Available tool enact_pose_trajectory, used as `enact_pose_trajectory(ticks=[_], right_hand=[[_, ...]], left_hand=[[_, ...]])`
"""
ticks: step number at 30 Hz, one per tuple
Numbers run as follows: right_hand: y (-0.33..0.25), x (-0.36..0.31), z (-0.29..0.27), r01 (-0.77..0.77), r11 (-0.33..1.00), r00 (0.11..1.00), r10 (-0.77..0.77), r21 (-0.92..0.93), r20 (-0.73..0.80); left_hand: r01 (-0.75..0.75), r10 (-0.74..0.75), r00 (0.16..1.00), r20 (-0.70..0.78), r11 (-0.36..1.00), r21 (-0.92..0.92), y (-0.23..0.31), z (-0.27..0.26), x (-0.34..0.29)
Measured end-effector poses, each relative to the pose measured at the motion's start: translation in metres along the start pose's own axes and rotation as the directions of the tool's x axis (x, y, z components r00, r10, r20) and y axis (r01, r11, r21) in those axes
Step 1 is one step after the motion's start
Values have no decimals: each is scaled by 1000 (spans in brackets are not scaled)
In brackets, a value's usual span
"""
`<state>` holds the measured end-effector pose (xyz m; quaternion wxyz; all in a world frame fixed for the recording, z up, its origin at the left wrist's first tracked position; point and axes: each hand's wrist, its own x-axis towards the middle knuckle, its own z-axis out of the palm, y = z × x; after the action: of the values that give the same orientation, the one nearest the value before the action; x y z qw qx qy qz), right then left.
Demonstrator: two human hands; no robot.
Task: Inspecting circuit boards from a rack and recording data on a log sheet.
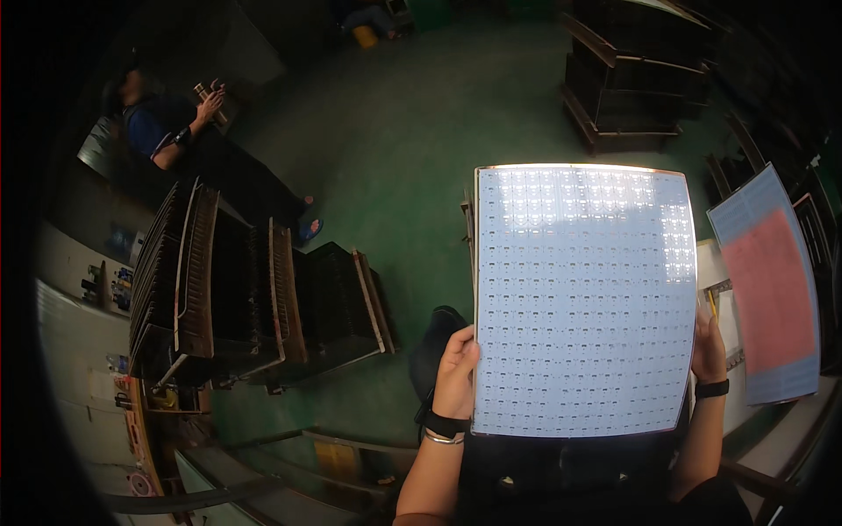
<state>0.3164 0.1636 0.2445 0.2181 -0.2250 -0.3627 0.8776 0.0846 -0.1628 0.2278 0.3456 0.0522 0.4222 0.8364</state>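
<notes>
A large printed circuit board panel (583, 324), pale blue with rows of small dark marks, is held up in front of me. Light glares off its upper part. My left hand (458, 368) grips its left edge near the lower corner, the thumb at the front side and the other fingers partly hidden. At the opposite edge, my right hand (709, 346) is closed on the panel, with some fingers out of sight behind it. Dark bands circle both wrists.
Racks with many slots (202, 280) hold dark upright panels at left. A pale blue panel with a red area (772, 289) leans at right. Stacked dark shelving (627, 88) stands at far right. Another person (162, 131) is at far left on the green floor (386, 167).
</notes>
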Motion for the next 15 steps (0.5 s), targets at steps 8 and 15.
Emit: enact_pose_trajectory(ticks=[8, 15], right_hand=[[-2, -21, 6, -109, 817, 993, 68, -567, -93], [3, 11, 33, 26, 708, 984, -144, -706, -108]], left_hand=[[133, -135, 990, -47, 990, -36, -41, -27, 46], [-726, 653, 688, 317, 622, 294, 132, 61, 63]])
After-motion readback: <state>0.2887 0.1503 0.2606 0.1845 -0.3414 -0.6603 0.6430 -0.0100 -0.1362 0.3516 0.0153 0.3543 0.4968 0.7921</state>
